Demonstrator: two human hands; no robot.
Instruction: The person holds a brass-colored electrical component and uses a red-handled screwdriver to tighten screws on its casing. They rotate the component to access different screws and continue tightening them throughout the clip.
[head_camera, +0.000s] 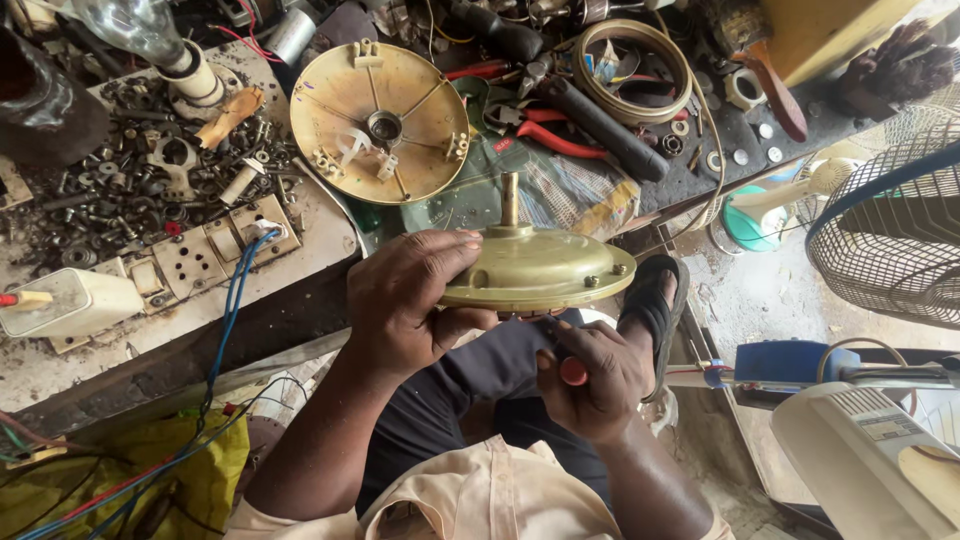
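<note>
The underside of the round brass-coloured metal motor housing (535, 268) faces away, so whatever the right hand (592, 378) works at beneath it cannot be seen. Only the red butt of the tool (573, 371) in that fist shows; its shaft and tip are hidden. The left hand's fingers (470, 322) curl out of sight under the rim. The wire fan guard (890, 235) runs off the right edge, and the clear glass bulb (130, 25) off the top.
</note>
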